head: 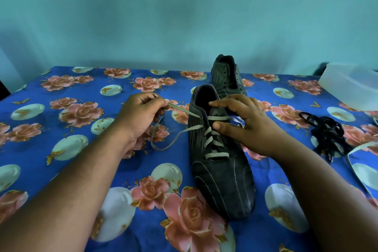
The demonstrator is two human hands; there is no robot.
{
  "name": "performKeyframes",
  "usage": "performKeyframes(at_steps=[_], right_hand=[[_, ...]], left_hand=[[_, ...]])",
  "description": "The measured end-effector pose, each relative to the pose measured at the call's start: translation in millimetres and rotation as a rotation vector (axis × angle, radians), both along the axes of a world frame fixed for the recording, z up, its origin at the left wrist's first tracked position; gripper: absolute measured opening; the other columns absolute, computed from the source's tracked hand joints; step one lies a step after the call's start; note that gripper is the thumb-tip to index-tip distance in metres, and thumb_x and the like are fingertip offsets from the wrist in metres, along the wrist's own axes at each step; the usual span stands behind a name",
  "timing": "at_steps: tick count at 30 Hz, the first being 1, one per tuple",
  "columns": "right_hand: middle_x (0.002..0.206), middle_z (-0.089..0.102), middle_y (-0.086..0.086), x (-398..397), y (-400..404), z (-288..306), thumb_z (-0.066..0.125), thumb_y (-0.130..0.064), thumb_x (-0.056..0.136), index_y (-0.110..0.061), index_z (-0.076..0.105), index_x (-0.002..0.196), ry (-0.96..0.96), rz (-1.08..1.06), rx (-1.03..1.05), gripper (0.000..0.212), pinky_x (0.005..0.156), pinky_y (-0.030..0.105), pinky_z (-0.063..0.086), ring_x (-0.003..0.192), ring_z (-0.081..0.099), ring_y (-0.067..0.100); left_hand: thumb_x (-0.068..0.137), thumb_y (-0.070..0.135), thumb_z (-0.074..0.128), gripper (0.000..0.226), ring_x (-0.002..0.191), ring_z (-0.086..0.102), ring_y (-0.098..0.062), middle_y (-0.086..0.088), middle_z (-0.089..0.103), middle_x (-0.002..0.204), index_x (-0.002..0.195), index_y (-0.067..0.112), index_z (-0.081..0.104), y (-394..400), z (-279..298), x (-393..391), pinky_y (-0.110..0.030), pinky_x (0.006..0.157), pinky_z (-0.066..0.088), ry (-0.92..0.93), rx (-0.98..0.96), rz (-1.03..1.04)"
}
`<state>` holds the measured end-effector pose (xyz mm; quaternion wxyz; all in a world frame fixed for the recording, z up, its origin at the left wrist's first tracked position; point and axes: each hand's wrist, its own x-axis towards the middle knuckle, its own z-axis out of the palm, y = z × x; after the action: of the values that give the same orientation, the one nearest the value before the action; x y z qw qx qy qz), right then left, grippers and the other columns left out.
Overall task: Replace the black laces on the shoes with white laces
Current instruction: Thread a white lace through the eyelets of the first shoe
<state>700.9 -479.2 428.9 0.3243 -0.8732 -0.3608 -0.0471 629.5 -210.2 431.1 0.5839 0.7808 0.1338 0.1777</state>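
Head view: your left hand (141,116) has thumb and fingers closed in a pinch on the end of the white lace (180,109), drawn out to the left of the near shoe (219,149). From that pinch the lace runs right and slightly toward you to an upper eyelet on the shoe's left side, so the pull line lies almost straight across the shoe's long axis, which runs from the toe near you to the heel opening away from you. A slack loop of the same lace hangs below and to the right of this hand, resting on the floral cloth (61,108).

Your right hand (247,127) sits on the shoe's right side, fingers curled over the collar and tongue, thumb pressed beside the crossings; it holds the shoe steady. Whether it also pinches the lace's other end you cannot tell, as the fingers hide it.

4 crossings or so are threaded, so this shoe looks nearly laced. The left hand is nearer the free end and suits the next threading.

Beyond the right hand stands the second shoe (227,73), with no lace. Further right lie the black laces (327,135) in a heap, with another white lace (360,147) just beside them.
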Motion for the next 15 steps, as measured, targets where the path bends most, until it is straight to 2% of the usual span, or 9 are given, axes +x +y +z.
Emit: performKeyframes(at_steps=[4, 7, 9, 12, 13, 15], right_hand=[[0.132, 0.046, -0.024, -0.9, -0.1, 0.7, 0.051, -0.082, 0.078, -0.062, 0.047, 0.133, 0.007, 0.001, -0.004, 0.059, 0.110, 0.056, 0.037, 0.134, 0.035, 0.011], [0.133, 0.046, -0.023, -1.5, 0.0, 1.5, 0.051, -0.082, 0.078, -0.061, 0.047, 0.134, 0.005, 0.001, -0.009, 0.060, 0.110, 0.056, 0.036, 0.134, 0.035, 0.012], [0.132, 0.046, -0.023, -1.4, -0.2, 1.8, 0.051, -0.081, 0.078, -0.061, 0.047, 0.134, 0.004, -0.001, -0.007, 0.060, 0.111, 0.056, 0.036, 0.133, 0.035, 0.011], [0.133, 0.046, -0.023, -2.0, 0.0, 2.4, 0.051, -0.082, 0.078, -0.061, 0.047, 0.134, 0.006, 0.000, -0.016, 0.060, 0.111, 0.056, 0.036, 0.133, 0.035, 0.011], [0.133, 0.045, -0.023, -2.1, 0.1, 2.5, 0.051, -0.082, 0.078, -0.061, 0.047, 0.134, 0.007, 0.001, -0.019, 0.060, 0.111, 0.056, 0.036, 0.133, 0.035, 0.011], [0.133, 0.045, -0.023, -2.1, -0.1, 2.5, 0.051, -0.082, 0.078, -0.061, 0.047, 0.134, 0.005, 0.002, -0.018, 0.060, 0.111, 0.055, 0.036, 0.133, 0.035, 0.012]], left_hand=[[0.096, 0.023, 0.062, 0.022, 0.061, 0.052, -0.014, 0.000, 0.064, 0.069, 0.083, 0.009, 0.074, 16.0, -1.8, 5.5, -0.020, 0.049, 0.042, -0.002, 0.016, 0.159], [0.096, 0.027, 0.065, 0.018, 0.071, 0.060, -0.018, 0.001, 0.068, 0.079, 0.084, 0.016, 0.073, 21.9, -6.5, 9.0, -0.032, 0.068, 0.048, -0.009, 0.086, 0.237], [0.096, 0.035, 0.067, 0.011, 0.085, 0.063, -0.009, 0.010, 0.068, 0.095, 0.095, 0.024, 0.068, 18.1, -8.4, 8.0, -0.031, 0.078, 0.049, -0.038, 0.213, 0.241], [0.094, 0.044, 0.067, 0.021, 0.094, 0.052, 0.013, 0.023, 0.058, 0.105, 0.108, 0.029, 0.061, 0.4, -1.4, 0.3, -0.009, 0.078, 0.039, -0.193, 0.422, 0.078], [0.092, 0.046, 0.065, 0.023, 0.095, 0.053, 0.015, 0.023, 0.060, 0.101, 0.105, 0.026, 0.064, -6.7, 0.6, -2.7, -0.006, 0.078, 0.039, -0.260, 0.435, -0.035], [0.094, 0.051, 0.064, 0.028, 0.094, 0.058, 0.008, 0.022, 0.065, 0.092, 0.095, 0.024, 0.069, -18.7, -1.4, -6.3, -0.007, 0.077, 0.043, -0.308, 0.454, -0.252]])
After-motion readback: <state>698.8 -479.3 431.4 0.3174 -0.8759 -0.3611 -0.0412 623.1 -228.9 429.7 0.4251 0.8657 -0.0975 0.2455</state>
